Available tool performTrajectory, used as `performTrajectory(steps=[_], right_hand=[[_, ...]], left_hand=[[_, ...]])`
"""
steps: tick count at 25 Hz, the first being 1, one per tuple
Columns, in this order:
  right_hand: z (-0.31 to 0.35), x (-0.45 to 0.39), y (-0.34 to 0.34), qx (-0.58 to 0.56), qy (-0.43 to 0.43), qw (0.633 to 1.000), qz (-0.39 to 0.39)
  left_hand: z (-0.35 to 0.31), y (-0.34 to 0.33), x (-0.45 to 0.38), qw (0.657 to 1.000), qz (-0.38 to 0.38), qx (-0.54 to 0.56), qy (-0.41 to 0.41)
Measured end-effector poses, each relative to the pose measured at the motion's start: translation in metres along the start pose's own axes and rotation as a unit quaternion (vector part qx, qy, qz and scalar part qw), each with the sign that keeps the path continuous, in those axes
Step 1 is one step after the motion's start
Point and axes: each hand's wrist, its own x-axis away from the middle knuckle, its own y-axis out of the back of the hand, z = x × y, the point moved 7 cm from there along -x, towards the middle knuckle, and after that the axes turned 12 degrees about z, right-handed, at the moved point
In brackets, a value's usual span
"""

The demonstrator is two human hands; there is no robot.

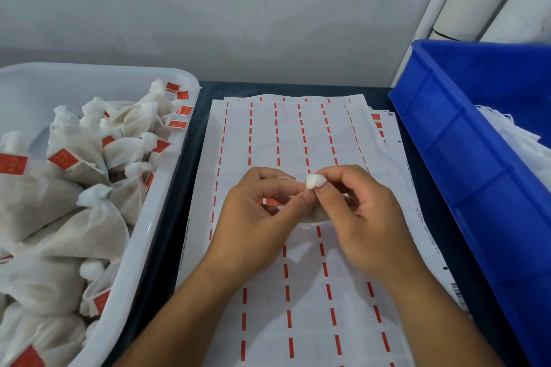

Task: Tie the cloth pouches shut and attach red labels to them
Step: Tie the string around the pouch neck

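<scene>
Both hands meet over the label sheet at mid-table. My right hand [357, 211] pinches the white gathered top of a cloth pouch [314, 181]; the pouch body [319, 216] shows only as a grey sliver beneath the fingers. My left hand [259, 208] pinches a thin white string at the pouch's neck, and a small red label [269, 202] peeks out under its fingers. How the string is wound stays hidden by the fingers.
A stack of white backing sheets [298, 134] with red dashes covers the dark table. At the left a white tub [143, 247] holds several tied pouches with red labels [89, 217]. At the right a blue crate [462, 158] holds white cloth [518, 140].
</scene>
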Motion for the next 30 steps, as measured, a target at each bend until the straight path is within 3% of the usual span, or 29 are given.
performTrajectory(steps=[3,9,15,17,24,30], right_hand=[[-0.005,0.0,0.0,-0.008,-0.029,1.0,0.001],[-0.019,0.0,-0.006,-0.116,-0.106,0.987,0.044],[-0.035,0.002,-0.025,-0.36,-0.19,0.909,0.091],[-0.039,0.003,-0.027,-0.394,-0.202,0.892,0.089],[-0.038,0.002,-0.024,-0.368,-0.201,0.905,0.078],[-0.037,0.002,-0.022,-0.325,-0.189,0.924,0.072]], left_hand=[[0.006,0.005,0.0,0.999,-0.039,0.013,0.029],[0.015,0.005,-0.002,0.997,-0.032,0.004,0.069],[0.013,0.005,-0.001,0.997,-0.022,0.01,0.067],[0.013,0.003,0.0,0.998,-0.02,0.0,0.067],[0.014,0.004,0.001,0.996,-0.054,-0.038,0.063],[0.01,0.001,0.001,0.997,-0.027,-0.048,0.058]])
